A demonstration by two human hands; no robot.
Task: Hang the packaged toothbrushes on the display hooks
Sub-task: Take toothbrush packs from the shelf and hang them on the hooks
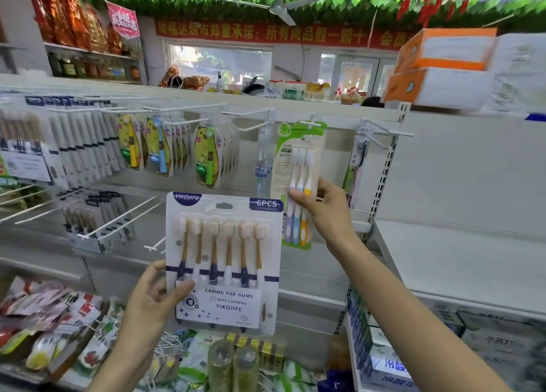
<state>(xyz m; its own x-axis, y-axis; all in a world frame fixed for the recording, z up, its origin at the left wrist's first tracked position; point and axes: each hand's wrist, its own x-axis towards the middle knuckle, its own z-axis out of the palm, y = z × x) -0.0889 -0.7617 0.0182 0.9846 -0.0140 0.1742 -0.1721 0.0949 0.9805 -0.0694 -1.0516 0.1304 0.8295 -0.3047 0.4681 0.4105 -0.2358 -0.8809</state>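
Left grip (153, 298) clamps the six-pack (223, 261) — right grip (320, 211) pinches the hanging three-pack (298, 185).

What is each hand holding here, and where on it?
Left hand grips the six-pack toothbrush card at its lower left edge; right hand holds the green three-brush pack at mid-height, right side.

We stand in a small supermarket: packaged toothbrushes (206, 155) crowd display hooks (189, 108) beneath a red banner (266, 34).
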